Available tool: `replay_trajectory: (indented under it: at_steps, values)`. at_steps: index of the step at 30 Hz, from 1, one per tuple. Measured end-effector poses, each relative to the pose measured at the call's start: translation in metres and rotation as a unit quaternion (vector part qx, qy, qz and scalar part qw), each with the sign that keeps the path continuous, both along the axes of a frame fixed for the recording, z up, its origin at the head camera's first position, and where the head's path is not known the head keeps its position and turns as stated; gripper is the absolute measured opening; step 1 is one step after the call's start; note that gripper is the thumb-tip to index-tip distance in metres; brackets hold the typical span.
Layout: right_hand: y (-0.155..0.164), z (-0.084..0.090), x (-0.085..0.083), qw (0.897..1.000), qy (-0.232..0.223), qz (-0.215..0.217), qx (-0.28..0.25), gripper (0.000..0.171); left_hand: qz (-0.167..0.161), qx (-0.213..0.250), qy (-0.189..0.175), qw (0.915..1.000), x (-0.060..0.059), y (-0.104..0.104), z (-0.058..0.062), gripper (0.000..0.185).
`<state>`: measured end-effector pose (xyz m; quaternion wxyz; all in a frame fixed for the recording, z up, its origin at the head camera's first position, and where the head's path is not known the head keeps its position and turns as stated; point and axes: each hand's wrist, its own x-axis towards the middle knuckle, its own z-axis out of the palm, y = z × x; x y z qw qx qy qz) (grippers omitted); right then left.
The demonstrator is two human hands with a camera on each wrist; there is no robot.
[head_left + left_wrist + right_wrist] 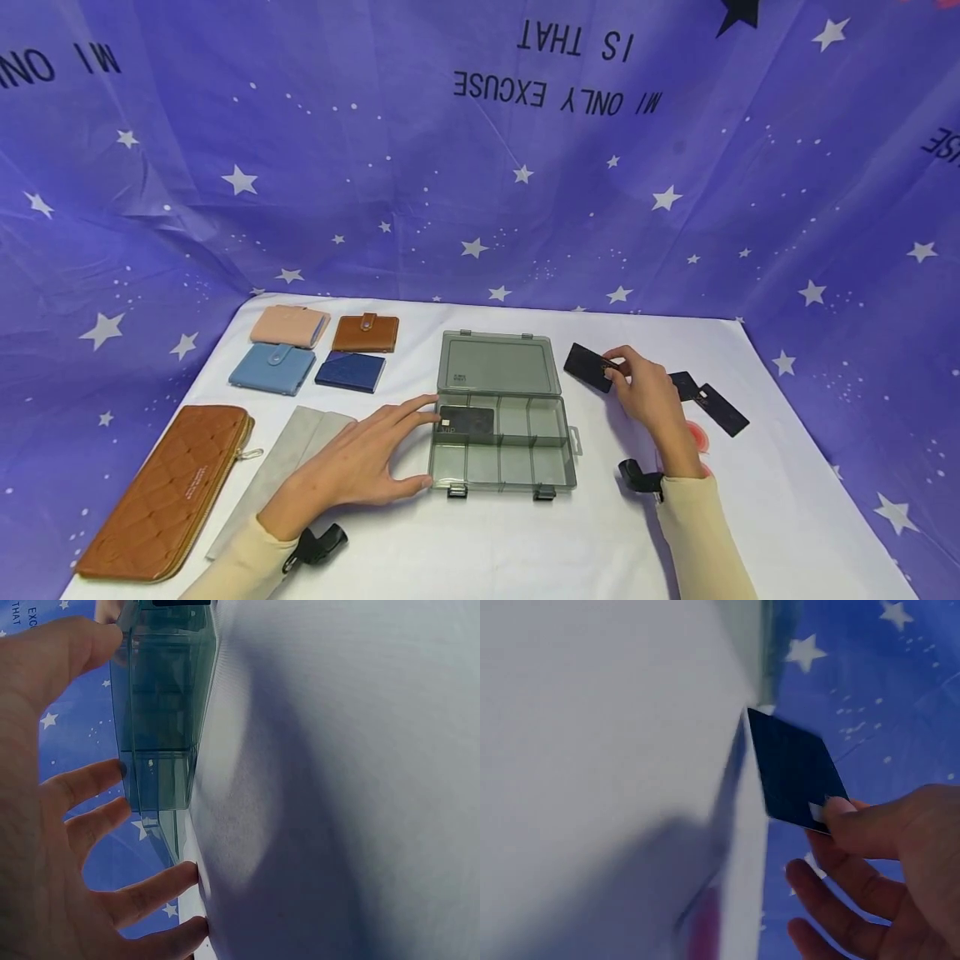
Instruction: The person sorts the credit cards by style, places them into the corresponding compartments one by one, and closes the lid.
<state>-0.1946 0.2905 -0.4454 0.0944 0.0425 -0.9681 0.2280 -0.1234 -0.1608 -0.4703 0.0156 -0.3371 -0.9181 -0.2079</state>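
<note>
Pinching a dark card [590, 367] with my right hand [647, 392], I hold it above the tabletop [525, 533] at two o'clock from the compartment box [501, 433]. My left hand [360, 458], fingers released, touches the box's nine-o'clock edge beside another card [467, 422].

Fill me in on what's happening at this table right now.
A person sits at a white table with an open clear plastic box in front of them. The left hand rests open against the box's left side, fingertips by a dark card lying in one compartment. The right hand pinches another dark card just right of the lid. Two more cards lie behind that hand, and several wallets sit at the left.
</note>
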Motion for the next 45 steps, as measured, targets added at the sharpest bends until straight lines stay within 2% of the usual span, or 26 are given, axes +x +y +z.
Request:
replay_trajectory:
  at_steps: [3, 7, 12, 15, 19, 26, 37, 45]
  values:
    - [-0.010, 0.008, 0.002, 0.999, 0.037, 0.011, -0.031, 0.028, 0.000, 0.000, 0.001, 1.0000, 0.000, -0.001, 0.000, 0.079]
    - [-0.033, 0.020, 0.009, 0.993, 0.064, 0.053, -0.085, 0.026, -0.002, 0.002, 0.004, 1.0000, 0.000, -0.001, 0.001, 0.078]
    - [-0.069, 0.025, 0.019, 0.983, 0.059, 0.123, -0.125, 0.026, -0.003, 0.006, 0.006, 1.0000, 0.000, -0.001, 0.002, 0.079]
    - [-0.088, 0.023, 0.026, 0.979, 0.042, 0.159, -0.122, 0.025, -0.003, 0.007, 0.005, 1.0000, 0.000, 0.000, 0.001, 0.078]
    - [-0.107, 0.017, 0.034, 0.977, 0.022, 0.184, -0.102, 0.024, -0.004, 0.006, 0.003, 1.0000, -0.001, 0.001, 0.000, 0.079]
    - [-0.131, 0.003, 0.042, 0.977, -0.004, 0.201, -0.075, 0.022, 0.000, 0.003, -0.006, 1.0000, -0.001, 0.000, 0.001, 0.079]
    - [-0.147, -0.013, 0.047, 0.979, 0.010, 0.203, -0.018, 0.022, -0.005, 0.008, -0.006, 0.9999, -0.001, -0.001, 0.000, 0.081]
    - [-0.152, -0.017, 0.048, 0.981, -0.028, 0.191, -0.007, 0.023, -0.013, 0.012, 0.000, 0.9998, -0.003, -0.002, 0.000, 0.081]
